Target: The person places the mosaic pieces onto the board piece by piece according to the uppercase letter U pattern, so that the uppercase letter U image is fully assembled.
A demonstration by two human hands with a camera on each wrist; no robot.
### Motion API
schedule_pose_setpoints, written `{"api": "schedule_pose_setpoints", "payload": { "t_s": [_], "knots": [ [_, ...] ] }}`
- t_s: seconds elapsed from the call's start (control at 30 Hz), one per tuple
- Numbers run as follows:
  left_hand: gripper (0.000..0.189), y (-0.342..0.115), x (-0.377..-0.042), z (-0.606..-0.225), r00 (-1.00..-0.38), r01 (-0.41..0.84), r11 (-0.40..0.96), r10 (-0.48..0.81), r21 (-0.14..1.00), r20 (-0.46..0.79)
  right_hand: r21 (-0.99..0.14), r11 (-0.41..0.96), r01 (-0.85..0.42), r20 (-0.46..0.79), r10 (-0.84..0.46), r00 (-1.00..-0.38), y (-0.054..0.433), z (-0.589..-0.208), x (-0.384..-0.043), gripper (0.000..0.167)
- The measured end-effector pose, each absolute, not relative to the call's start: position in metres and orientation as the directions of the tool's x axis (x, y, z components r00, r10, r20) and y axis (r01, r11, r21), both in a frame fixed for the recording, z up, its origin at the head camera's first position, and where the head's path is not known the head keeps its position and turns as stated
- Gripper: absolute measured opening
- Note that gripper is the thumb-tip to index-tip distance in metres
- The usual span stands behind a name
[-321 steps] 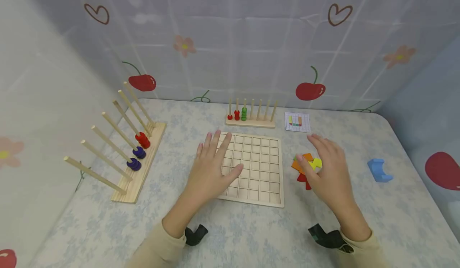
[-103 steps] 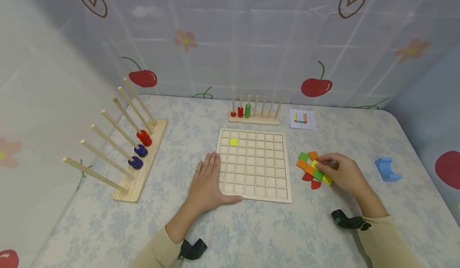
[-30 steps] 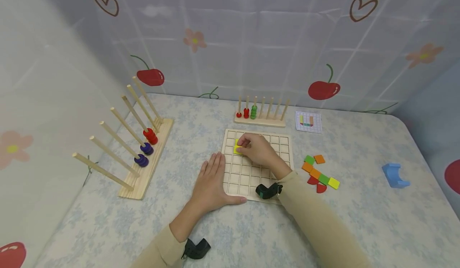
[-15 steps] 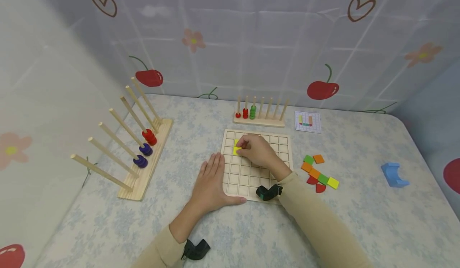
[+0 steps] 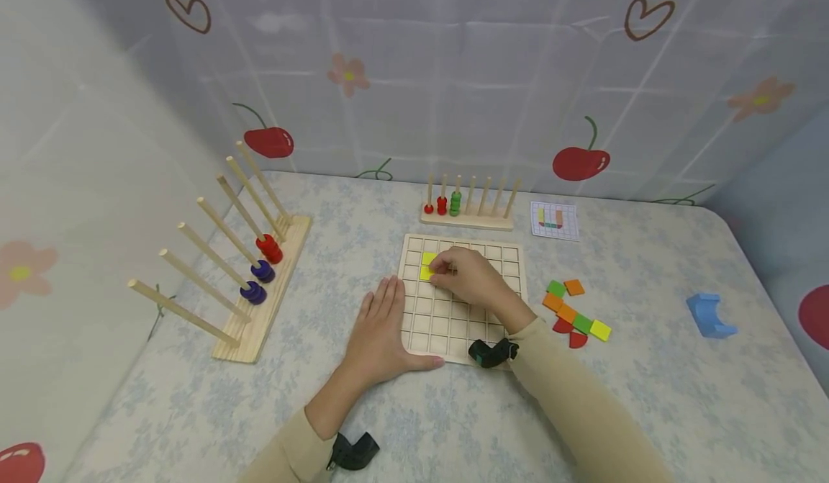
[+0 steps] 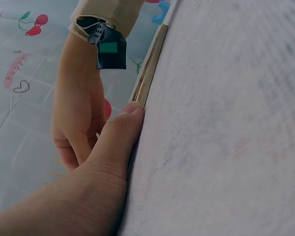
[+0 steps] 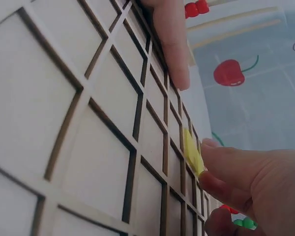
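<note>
On the wooden grid board [image 5: 440,324], two yellow square tiles lie one in front of the other in the upper left cells: a far tile [image 5: 428,258] and a near tile [image 5: 424,273]. My right hand [image 5: 471,276] is over the board, its thumb and index fingertips slightly parted right at the near tile's edge. Seen from the right wrist, a yellow tile [image 7: 191,150] sits in the grid beside those fingertips. My left hand [image 5: 378,335] lies flat along the board's left side, its thumb [image 6: 122,130] stretched along the front edge.
Right of the board lie loose orange, green, yellow and red pieces [image 5: 566,313]. A pattern card [image 5: 555,221] and a small bead-peg rack [image 5: 466,218] stand behind. A larger peg rack [image 5: 268,303] is on the left, a blue curved block [image 5: 709,315] at far right.
My right hand went from the loose pieces to the board, where a second yellow tile now lies in front of the first. Lately its fingers have drawn back slightly. The left hand stayed.
</note>
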State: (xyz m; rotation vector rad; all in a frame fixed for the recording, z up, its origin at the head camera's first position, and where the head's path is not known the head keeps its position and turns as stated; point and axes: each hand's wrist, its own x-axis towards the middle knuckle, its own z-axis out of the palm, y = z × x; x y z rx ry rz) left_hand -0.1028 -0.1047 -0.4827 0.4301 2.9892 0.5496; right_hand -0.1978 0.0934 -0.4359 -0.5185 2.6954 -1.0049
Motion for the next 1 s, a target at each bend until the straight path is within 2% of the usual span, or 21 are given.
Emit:
{"api": "schedule_pose_setpoints", "payload": {
  "t_s": [0.3,0.53,0.8,1.0],
  "knots": [
    [0.146,-0.103,-0.102,-0.482,-0.962,0.242,0.9,0.272,0.362,-0.035,-0.723,0.647,-0.243,-0.032,-0.382,-0.923,0.138,-0.424,-0.18,0.021],
    [0.146,-0.103,-0.101,-0.482,-0.96,0.246,0.898,0.277,0.365,-0.033,-0.707,0.674,-0.214,-0.028,-0.329,-0.944,0.188,-0.421,-0.16,0.024],
    [0.146,-0.103,-0.102,-0.484,-0.959,0.25,0.894,0.282,0.371,-0.034,-0.674,0.733,-0.095,-0.09,-0.209,-0.974,0.254,-0.427,-0.131,0.027],
    [0.146,-0.103,-0.102,-0.485,-0.959,0.252,0.894,0.281,0.371,-0.025,-0.61,0.792,-0.01,-0.107,-0.094,-0.99,0.291,-0.427,-0.112,0.037]
  ]
}}
